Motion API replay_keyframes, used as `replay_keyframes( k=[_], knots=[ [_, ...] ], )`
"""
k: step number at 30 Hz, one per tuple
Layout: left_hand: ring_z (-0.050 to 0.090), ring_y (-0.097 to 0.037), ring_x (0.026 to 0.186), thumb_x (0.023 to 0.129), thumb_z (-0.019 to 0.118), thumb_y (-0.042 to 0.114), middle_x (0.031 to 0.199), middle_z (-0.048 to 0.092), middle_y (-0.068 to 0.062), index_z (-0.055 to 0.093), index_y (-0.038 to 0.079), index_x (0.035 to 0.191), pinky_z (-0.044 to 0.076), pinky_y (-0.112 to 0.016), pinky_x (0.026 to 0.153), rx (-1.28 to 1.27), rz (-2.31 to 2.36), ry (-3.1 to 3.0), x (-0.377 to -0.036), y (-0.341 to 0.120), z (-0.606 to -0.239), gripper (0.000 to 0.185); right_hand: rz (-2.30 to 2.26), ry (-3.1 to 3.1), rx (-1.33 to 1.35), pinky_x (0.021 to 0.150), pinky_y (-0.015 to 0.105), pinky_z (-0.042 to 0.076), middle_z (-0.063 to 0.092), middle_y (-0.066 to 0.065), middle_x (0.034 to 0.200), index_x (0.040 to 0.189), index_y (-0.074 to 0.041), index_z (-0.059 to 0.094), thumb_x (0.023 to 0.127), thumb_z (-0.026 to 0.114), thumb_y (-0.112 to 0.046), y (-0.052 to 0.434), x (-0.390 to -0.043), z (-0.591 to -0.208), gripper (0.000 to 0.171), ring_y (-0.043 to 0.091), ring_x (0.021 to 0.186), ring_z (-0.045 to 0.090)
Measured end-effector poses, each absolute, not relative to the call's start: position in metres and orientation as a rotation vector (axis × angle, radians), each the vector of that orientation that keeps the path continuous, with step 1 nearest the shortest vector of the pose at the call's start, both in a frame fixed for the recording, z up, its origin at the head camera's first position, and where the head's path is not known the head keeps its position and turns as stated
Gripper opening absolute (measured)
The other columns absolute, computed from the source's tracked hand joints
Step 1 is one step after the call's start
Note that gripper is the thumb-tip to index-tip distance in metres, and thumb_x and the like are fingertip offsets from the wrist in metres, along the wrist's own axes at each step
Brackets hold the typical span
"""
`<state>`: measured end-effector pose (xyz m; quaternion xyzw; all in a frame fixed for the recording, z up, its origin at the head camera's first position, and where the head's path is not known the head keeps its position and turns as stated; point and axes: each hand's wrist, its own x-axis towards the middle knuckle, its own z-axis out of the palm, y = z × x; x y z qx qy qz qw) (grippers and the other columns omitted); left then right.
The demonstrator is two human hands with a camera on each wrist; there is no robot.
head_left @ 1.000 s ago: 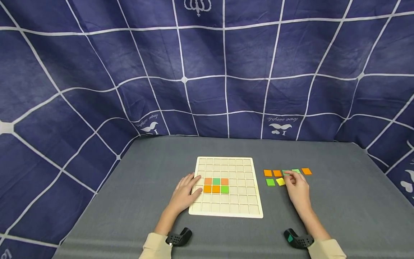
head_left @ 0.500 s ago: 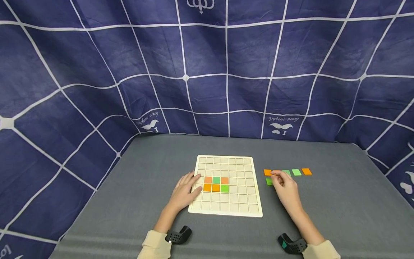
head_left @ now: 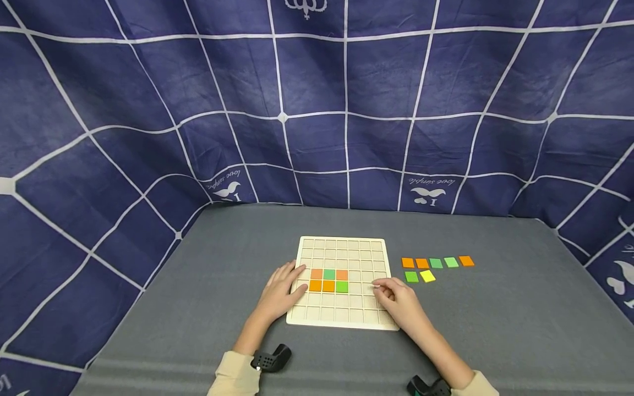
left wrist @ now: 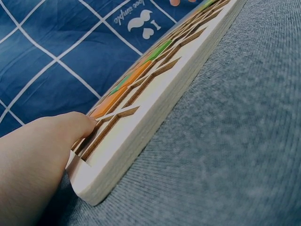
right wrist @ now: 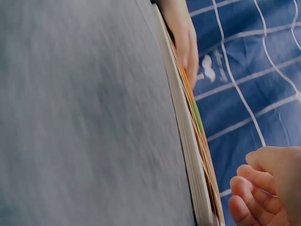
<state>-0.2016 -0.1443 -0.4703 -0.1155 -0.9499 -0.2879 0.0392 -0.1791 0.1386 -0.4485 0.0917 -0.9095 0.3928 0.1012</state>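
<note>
Six tiles (head_left: 329, 286) sit three-by-two in the board (head_left: 342, 314), long axis toward the right hand (head_left: 400, 306), fingertips narrow, can't tell if loaded; left hand (head_left: 278, 295), resting on left edge, is nearer.

Blue cloth (head_left: 312, 104): upside-down "love simple" (head_left: 432, 181), "I" (head_left: 433, 202), heart (head_left: 420, 201), moustache (head_left: 428, 192), crown (head_left: 306, 6).

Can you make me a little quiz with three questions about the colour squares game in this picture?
1. How many coloured tiles show on the wooden board?
2. True or false: the left hand touches the board.
3. Where is the yellow tile?
A) On the board
B) On the gray cloth
C) Under the left hand

Key:
1. Six
2. True
3. B
</note>
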Motion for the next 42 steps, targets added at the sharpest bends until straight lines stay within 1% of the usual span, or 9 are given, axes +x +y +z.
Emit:
replay_keyframes(
  k=[5,11,18,21,25,32,42],
  knots=[
    [0.024,-0.026,0.138,0.088,0.049,0.042,0.146,0.034,-0.008,0.043,0.021,0.135,0.014,-0.044,0.115,-0.339,-0.879,-2.929,-0.202,-0.145,-0.471,0.052,1.169,-2.712,0.326,0.055,0.013,0.043,0.054,-0.009,0.073,0.093,-0.012,0.069,0.08,0.065,-0.013,0.122,-0.179,-0.449,0.013,-0.004,0.06,0.044],
    [0.025,-0.025,0.138,0.088,0.049,0.043,0.146,0.034,-0.008,0.043,0.021,0.135,0.014,-0.044,0.115,-0.336,-0.863,-2.936,-0.203,-0.145,-0.471,0.052,1.17,-2.722,0.342,0.057,0.015,0.042,0.054,-0.007,0.073,0.095,-0.011,0.068,0.08,0.065,-0.014,0.103,-0.194,-0.448,0.015,0.0,0.063,0.045],
    [0.025,-0.025,0.138,0.088,0.049,0.043,0.146,0.034,-0.008,0.043,0.021,0.135,0.014,-0.043,0.115,-0.343,-0.864,-2.938,-0.203,-0.143,-0.468,0.053,1.156,-2.732,0.273,0.058,0.017,0.04,0.053,-0.002,0.077,0.097,-0.007,0.067,0.081,0.063,-0.015,0.084,-0.214,-0.452,0.018,0.005,0.066,0.045],
    [0.025,-0.026,0.137,0.087,0.05,0.042,0.145,0.034,-0.009,0.044,0.02,0.135,0.014,-0.043,0.115,-0.343,-0.871,-2.929,-0.202,-0.144,-0.468,0.052,1.194,-2.74,0.24,0.059,0.018,0.039,0.052,-0.001,0.079,0.1,-0.006,0.066,0.081,0.062,-0.016,0.079,-0.219,-0.454,0.022,0.006,0.067,0.044],
    [0.026,-0.026,0.137,0.087,0.05,0.042,0.145,0.035,-0.008,0.044,0.02,0.135,0.015,-0.044,0.115,-0.342,-0.862,-2.922,-0.202,-0.144,-0.47,0.052,1.218,-2.742,0.212,0.06,0.019,0.039,0.05,-0.001,0.08,0.102,-0.006,0.066,0.082,0.062,-0.018,0.074,-0.222,-0.459,0.024,0.007,0.069,0.044],
    [0.026,-0.026,0.137,0.087,0.05,0.042,0.145,0.035,-0.008,0.044,0.021,0.134,0.016,-0.045,0.115,-0.336,-0.864,-2.916,-0.202,-0.144,-0.473,0.052,1.174,-2.71,0.218,0.064,0.021,0.043,0.05,0.0,0.081,0.099,-0.008,0.067,0.082,0.064,-0.019,0.072,-0.222,-0.466,0.021,0.008,0.071,0.047],
    [0.025,-0.026,0.137,0.087,0.05,0.043,0.145,0.034,-0.008,0.044,0.021,0.135,0.016,-0.046,0.114,-0.323,-0.872,-2.927,-0.201,-0.143,-0.47,0.053,1.157,-2.677,0.249,0.06,0.018,0.04,0.05,0.0,0.081,0.095,-0.008,0.067,0.081,0.066,-0.018,0.072,-0.221,-0.466,0.018,0.007,0.068,0.044]
  ],
)
